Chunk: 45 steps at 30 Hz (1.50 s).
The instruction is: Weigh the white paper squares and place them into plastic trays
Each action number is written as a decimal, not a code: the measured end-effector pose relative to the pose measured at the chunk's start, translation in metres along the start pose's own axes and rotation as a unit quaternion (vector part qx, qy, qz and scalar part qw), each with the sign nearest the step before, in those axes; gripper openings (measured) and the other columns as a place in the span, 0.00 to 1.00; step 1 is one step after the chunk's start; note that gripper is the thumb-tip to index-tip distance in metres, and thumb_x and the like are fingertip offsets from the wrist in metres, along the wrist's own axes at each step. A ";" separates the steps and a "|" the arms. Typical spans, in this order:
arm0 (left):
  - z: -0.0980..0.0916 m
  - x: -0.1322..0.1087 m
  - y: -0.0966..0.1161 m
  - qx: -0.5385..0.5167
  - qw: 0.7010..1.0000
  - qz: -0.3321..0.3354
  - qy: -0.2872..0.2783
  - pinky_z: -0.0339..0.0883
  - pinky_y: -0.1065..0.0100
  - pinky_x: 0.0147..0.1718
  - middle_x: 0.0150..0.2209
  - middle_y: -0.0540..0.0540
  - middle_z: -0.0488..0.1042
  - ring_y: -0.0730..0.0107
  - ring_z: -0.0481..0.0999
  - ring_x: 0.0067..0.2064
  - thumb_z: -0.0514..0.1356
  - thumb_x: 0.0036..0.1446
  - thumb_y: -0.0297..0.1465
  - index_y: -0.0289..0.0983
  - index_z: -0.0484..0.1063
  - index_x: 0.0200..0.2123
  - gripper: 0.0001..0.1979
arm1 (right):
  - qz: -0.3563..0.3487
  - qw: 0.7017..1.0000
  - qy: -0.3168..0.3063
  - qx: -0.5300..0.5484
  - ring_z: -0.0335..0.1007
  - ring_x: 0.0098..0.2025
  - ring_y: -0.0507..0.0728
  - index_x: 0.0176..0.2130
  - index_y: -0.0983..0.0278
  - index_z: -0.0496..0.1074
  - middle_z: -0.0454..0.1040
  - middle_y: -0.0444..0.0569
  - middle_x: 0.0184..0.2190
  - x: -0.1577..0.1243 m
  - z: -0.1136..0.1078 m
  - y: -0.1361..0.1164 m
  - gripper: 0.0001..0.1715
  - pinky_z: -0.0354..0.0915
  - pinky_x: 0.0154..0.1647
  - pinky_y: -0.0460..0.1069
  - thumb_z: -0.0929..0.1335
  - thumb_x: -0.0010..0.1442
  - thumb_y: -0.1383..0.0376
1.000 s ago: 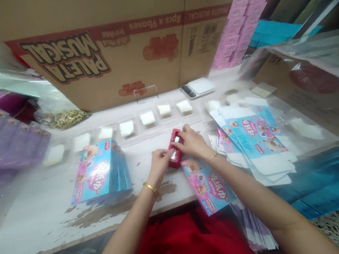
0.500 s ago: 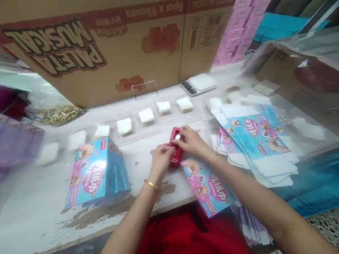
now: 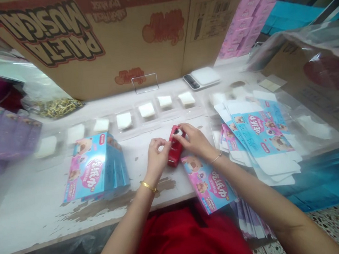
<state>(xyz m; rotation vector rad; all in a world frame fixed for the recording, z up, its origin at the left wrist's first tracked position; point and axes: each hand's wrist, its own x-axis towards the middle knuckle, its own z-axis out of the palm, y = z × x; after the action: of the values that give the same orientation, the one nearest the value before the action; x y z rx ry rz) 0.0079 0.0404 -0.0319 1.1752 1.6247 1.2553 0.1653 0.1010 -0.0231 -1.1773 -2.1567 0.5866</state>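
Observation:
A small red device, perhaps a tape dispenser, stands on the white table between my hands. My left hand is at its left side, thumb and index finger pinched; anything between them is too small to make out. My right hand grips the far right part of the device, thumb bent over its top. Just below my right wrist lies a blue and pink printed box, reaching over the table's front edge. Several similar boxes stand together at the left.
White squares in clear wrappers line the middle. Behind them are a wire stand, a white scale and a large carton. Flat printed cartons are piled right. Purple boxes sit far left.
The view has shifted slightly. My right hand's fingers have moved a little on the red device, and my left hand has drawn slightly away from it.

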 end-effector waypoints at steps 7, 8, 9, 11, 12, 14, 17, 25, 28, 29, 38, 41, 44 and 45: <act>-0.026 -0.024 0.017 -0.014 0.994 -0.053 -0.096 0.60 0.70 0.33 0.25 0.51 0.69 0.72 0.68 0.30 0.61 0.56 0.39 0.36 0.69 0.25 0.14 | -0.082 0.996 0.001 -0.042 0.71 0.44 0.62 0.33 0.63 0.69 0.76 0.52 0.38 -0.006 -0.013 -0.015 0.14 0.64 0.53 0.59 0.71 0.60 0.56; -0.029 -0.030 0.014 -0.020 0.991 -0.072 -0.108 0.59 0.71 0.31 0.23 0.52 0.68 0.73 0.67 0.27 0.61 0.56 0.41 0.36 0.69 0.26 0.15 | -0.088 0.995 -0.012 -0.055 0.71 0.46 0.63 0.32 0.63 0.70 0.76 0.53 0.40 -0.008 -0.012 -0.015 0.14 0.61 0.57 0.61 0.71 0.59 0.55; -0.031 -0.036 0.011 -0.028 0.989 -0.091 -0.110 0.58 0.72 0.29 0.21 0.53 0.68 0.74 0.66 0.26 0.61 0.56 0.42 0.35 0.70 0.26 0.16 | -0.090 0.993 -0.026 -0.067 0.70 0.49 0.64 0.32 0.62 0.71 0.77 0.53 0.42 -0.011 -0.009 -0.015 0.14 0.58 0.60 0.64 0.72 0.59 0.54; -0.032 -0.046 0.000 -0.045 0.986 -0.129 -0.091 0.57 0.73 0.27 0.20 0.53 0.67 0.76 0.64 0.24 0.63 0.54 0.44 0.35 0.70 0.26 0.17 | -0.089 0.992 -0.044 -0.082 0.68 0.53 0.65 0.34 0.62 0.72 0.77 0.53 0.44 -0.017 -0.003 -0.014 0.15 0.52 0.64 0.66 0.72 0.58 0.53; -0.030 -0.049 -0.007 -0.059 0.985 -0.147 -0.076 0.56 0.74 0.26 0.20 0.53 0.67 0.76 0.64 0.24 0.64 0.52 0.44 0.34 0.70 0.26 0.17 | -0.089 0.991 -0.047 -0.086 0.68 0.54 0.65 0.34 0.62 0.73 0.77 0.53 0.45 -0.020 0.000 -0.013 0.15 0.51 0.65 0.66 0.72 0.58 0.53; -0.024 -0.053 -0.019 -0.099 0.979 -0.173 -0.047 0.56 0.74 0.25 0.20 0.53 0.67 0.77 0.63 0.24 0.66 0.50 0.44 0.34 0.71 0.27 0.18 | -0.089 0.991 -0.045 -0.088 0.67 0.54 0.65 0.35 0.63 0.73 0.77 0.54 0.45 -0.023 0.005 -0.012 0.16 0.52 0.65 0.65 0.71 0.59 0.53; -0.014 -0.059 -0.032 -0.148 0.972 -0.181 -0.013 0.56 0.76 0.24 0.21 0.53 0.68 0.78 0.63 0.24 0.67 0.48 0.43 0.34 0.71 0.28 0.17 | -0.095 0.991 -0.040 -0.085 0.67 0.53 0.65 0.37 0.63 0.74 0.77 0.54 0.42 -0.025 0.009 -0.010 0.17 0.55 0.63 0.64 0.71 0.59 0.52; -0.009 -0.078 -0.050 -0.158 0.969 -0.188 0.026 0.56 0.78 0.22 0.21 0.54 0.67 0.80 0.62 0.23 0.66 0.48 0.43 0.34 0.69 0.28 0.17 | -0.075 0.994 -0.024 -0.077 0.62 0.60 0.67 0.51 0.63 0.70 0.73 0.57 0.52 -0.030 0.004 -0.013 0.30 0.49 0.67 0.67 0.70 0.58 0.47; -0.013 -0.080 -0.048 -0.166 0.966 -0.195 0.024 0.53 0.79 0.20 0.21 0.54 0.66 0.81 0.61 0.22 0.67 0.48 0.43 0.34 0.69 0.27 0.18 | 0.006 0.995 0.017 -0.093 0.66 0.57 0.67 0.60 0.66 0.62 0.70 0.62 0.56 -0.054 -0.024 -0.022 0.40 0.62 0.59 0.62 0.67 0.59 0.43; -0.014 -0.081 -0.046 -0.172 0.964 -0.201 0.021 0.52 0.79 0.20 0.20 0.55 0.66 0.82 0.60 0.21 0.67 0.47 0.43 0.34 0.70 0.27 0.18 | 0.056 0.991 0.018 -0.117 0.70 0.53 0.67 0.58 0.66 0.63 0.73 0.61 0.51 -0.066 -0.035 -0.026 0.37 0.67 0.52 0.60 0.65 0.62 0.44; -0.002 -0.106 -0.033 -0.236 0.935 -0.262 -0.039 0.50 0.79 0.20 0.18 0.55 0.65 0.83 0.58 0.20 0.71 0.42 0.42 0.34 0.70 0.26 0.19 | 0.358 0.911 -0.119 -0.165 0.76 0.46 0.74 0.65 0.65 0.53 0.77 0.64 0.46 -0.157 -0.047 -0.030 0.57 0.69 0.40 0.60 0.69 0.50 0.37; 0.004 -0.110 -0.033 -0.263 0.927 -0.263 -0.052 0.49 0.79 0.21 0.19 0.56 0.65 0.83 0.58 0.21 0.71 0.42 0.42 0.34 0.69 0.26 0.19 | 0.388 0.918 -0.087 -0.015 0.76 0.47 0.69 0.58 0.65 0.62 0.77 0.60 0.46 -0.165 -0.037 -0.019 0.48 0.70 0.43 0.58 0.73 0.47 0.42; 0.010 -0.114 -0.033 -0.287 0.920 -0.255 -0.077 0.50 0.78 0.21 0.19 0.56 0.63 0.83 0.57 0.21 0.71 0.43 0.42 0.34 0.67 0.25 0.20 | 0.394 0.902 -0.108 0.143 0.77 0.44 0.66 0.46 0.65 0.69 0.79 0.56 0.42 -0.174 -0.033 -0.019 0.35 0.72 0.44 0.57 0.76 0.46 0.48; 0.011 -0.115 -0.032 -0.295 0.917 -0.253 -0.087 0.50 0.78 0.21 0.19 0.56 0.63 0.82 0.57 0.21 0.71 0.42 0.43 0.34 0.67 0.25 0.21 | 0.393 0.893 -0.103 0.193 0.77 0.43 0.65 0.45 0.65 0.68 0.79 0.55 0.42 -0.178 -0.033 -0.021 0.33 0.72 0.44 0.57 0.77 0.46 0.50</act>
<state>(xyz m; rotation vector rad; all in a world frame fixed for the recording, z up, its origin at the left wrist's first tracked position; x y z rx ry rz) 0.0453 -0.0698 -0.0618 0.4342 1.1787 1.1369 0.2503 -0.0592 -0.0390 -1.7890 -1.5227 1.4640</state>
